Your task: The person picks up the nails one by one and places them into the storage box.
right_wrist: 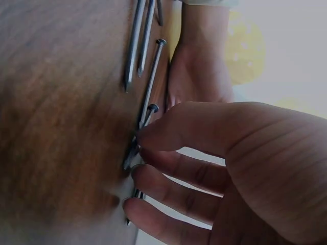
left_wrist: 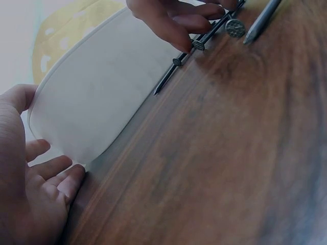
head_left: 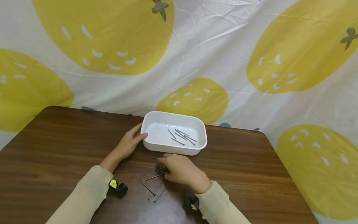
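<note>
A white rectangular tub (head_left: pixel 170 148) stands toward the back of the table with several steel nails (head_left: pixel 184 136) inside. My left hand (head_left: pixel 129 141) grips its left end, thumb over the rim and fingers against the outer wall. In front of the tub, my right hand (head_left: pixel 179 169) is low over the table. Its thumb and index finger close on a nail (right_wrist: pixel 152 109) in the right wrist view, while the other fingers reach over more nails. Loose nails (head_left: pixel 149 189) lie on the wood just left of and below this hand. The right fingertips are partly hidden in the head view.
The dark wooden table (head_left: pixel 70 140) has rounded back corners. Behind it hangs a white cloth (head_left: pixel 193 56) with yellow fruit prints, close to the back edge. A small black camera (head_left: pixel 119 189) sits at the left wrist, another (head_left: pixel 192 203) at the right.
</note>
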### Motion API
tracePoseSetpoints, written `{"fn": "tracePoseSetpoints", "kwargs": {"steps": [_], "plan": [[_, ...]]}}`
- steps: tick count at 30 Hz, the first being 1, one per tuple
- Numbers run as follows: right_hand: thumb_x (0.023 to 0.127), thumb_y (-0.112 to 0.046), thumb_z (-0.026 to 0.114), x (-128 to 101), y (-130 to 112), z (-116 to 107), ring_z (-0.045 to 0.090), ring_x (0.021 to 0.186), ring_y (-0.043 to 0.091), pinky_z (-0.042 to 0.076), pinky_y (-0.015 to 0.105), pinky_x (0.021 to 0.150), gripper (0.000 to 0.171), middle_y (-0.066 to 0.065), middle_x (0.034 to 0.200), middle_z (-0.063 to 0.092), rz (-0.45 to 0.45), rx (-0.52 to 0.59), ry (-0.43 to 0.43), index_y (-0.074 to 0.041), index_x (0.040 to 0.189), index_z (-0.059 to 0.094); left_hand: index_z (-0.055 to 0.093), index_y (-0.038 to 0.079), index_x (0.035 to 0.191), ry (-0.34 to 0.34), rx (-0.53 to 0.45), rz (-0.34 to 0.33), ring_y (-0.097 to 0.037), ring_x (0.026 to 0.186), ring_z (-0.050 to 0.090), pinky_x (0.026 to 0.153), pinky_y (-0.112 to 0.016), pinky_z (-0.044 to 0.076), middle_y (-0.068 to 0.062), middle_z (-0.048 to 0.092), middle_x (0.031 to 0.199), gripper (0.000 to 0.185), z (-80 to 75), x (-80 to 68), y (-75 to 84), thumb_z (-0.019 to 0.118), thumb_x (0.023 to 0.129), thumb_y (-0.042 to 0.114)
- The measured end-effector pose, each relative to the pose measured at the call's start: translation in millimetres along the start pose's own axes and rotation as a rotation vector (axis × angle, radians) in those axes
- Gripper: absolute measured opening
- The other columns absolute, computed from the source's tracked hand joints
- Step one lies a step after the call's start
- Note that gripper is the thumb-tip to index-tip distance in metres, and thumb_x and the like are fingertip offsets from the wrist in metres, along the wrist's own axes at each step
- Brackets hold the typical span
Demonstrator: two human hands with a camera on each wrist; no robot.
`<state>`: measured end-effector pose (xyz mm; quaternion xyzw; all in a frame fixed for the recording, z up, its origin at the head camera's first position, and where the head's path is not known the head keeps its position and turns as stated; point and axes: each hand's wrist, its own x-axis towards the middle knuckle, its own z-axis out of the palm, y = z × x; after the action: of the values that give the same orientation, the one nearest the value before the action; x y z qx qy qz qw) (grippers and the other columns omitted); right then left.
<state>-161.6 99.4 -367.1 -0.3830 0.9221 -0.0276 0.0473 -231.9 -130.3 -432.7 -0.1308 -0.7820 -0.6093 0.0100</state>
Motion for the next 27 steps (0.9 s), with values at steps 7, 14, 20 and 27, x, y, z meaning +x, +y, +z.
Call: {"fn": "tracePoseSetpoints", "kwargs": {"steps": [7,14,20,27], "plan": [[0.078,-0.009,0.078,1.8,-3.0,2.1,0.048,0.068,0.006,0.039,0.021,0.056,0.033,-0.008,0.082,0.056,-0.007,-0.030,0.020,-0.022,0.108,0.074,0.028,-0.001,0.158,-0.004,0.005,0.001,-0.040,0.148,0.037,0.121,-0.051,0.036,-0.024,0.032,0.163,0.064,-1.1,-0.7,2.2,0.054,0.105,0.024],[0.078,-0.010,0.079,3.2,-5.7,2.4,0.050,0.068,0.006,0.040,0.022,0.054,0.031,-0.009,0.083,0.057,0.019,-0.044,0.013,-0.021,0.106,0.071,0.029,0.000,0.158,-0.002,0.010,-0.004,-0.041,0.148,0.037,0.121,-0.051,0.036,-0.024,0.031,0.163,0.064,-1.0,-1.5,3.7,0.054,0.105,0.024],[0.077,-0.010,0.079,5.2,-7.6,4.5,0.055,0.069,0.008,0.042,0.023,0.054,0.031,-0.008,0.084,0.059,0.037,-0.058,0.006,-0.021,0.104,0.069,0.028,0.001,0.159,-0.009,0.006,-0.006,-0.041,0.149,0.037,0.121,-0.051,0.036,-0.023,0.030,0.164,0.065,-2.1,-1.9,2.1,0.054,0.105,0.026],[0.077,-0.010,0.078,6.9,-7.1,7.1,0.056,0.068,0.009,0.042,0.025,0.051,0.030,-0.008,0.085,0.059,0.040,-0.073,-0.014,-0.021,0.101,0.065,0.027,0.001,0.159,-0.011,0.010,-0.005,-0.041,0.149,0.036,0.121,-0.052,0.036,-0.023,0.029,0.165,0.065,-1.7,-1.6,1.8,0.054,0.105,0.027]]}}
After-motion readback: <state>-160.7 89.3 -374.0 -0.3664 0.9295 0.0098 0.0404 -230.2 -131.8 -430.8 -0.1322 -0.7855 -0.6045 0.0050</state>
